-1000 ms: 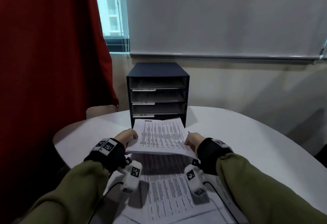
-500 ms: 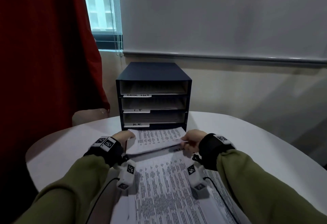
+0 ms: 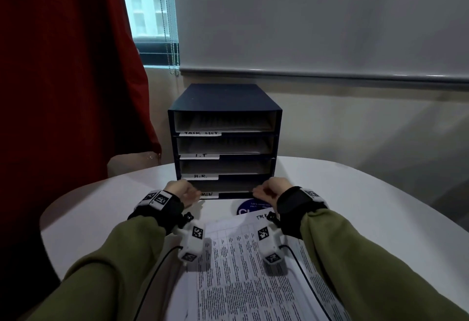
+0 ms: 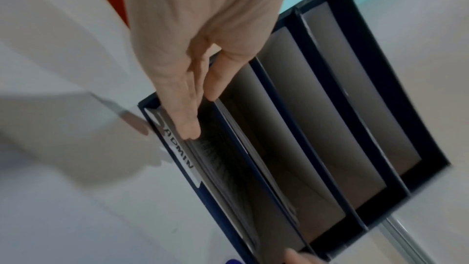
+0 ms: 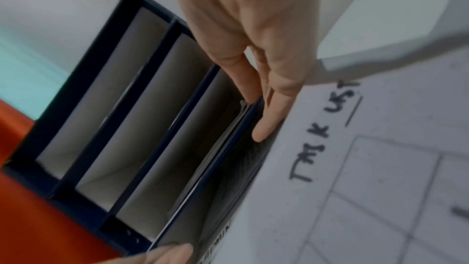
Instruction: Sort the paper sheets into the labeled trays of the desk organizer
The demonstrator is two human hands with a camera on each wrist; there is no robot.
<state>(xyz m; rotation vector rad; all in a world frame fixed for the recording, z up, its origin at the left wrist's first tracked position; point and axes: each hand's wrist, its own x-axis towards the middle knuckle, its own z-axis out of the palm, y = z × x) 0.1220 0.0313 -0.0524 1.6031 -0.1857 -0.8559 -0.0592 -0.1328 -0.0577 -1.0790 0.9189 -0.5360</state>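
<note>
A dark navy desk organizer [image 3: 224, 97] stands at the table's far side with four open trays labeled TASK LIST, I.T, H.R. and ADMIN. My left hand [image 3: 185, 194] and right hand [image 3: 267, 192] are at the two front corners of the bottom ADMIN tray. In the wrist views the left hand [image 4: 203, 111] and right hand [image 5: 253, 115] have straight fingers at that tray's mouth. A printed sheet [image 4: 213, 154] lies inside, just past the ADMIN label [image 4: 180, 154]. A stack of printed sheets [image 3: 253, 282] lies under my forearms; its top sheet [image 5: 355, 168] is hand-marked TASK LIST.
The round white table [image 3: 355, 194] extends to the right. A blue round sticker [image 3: 247, 210] sits between stack and organizer. A red curtain [image 3: 63, 92] hangs at the left, a window [image 3: 149, 3] and a pale wall behind. Paper lies in the upper trays.
The sheet both hands held above the stack has gone forward into the bottom ADMIN tray. Both hands have moved up to the tray's front. The head view has come closer.
</note>
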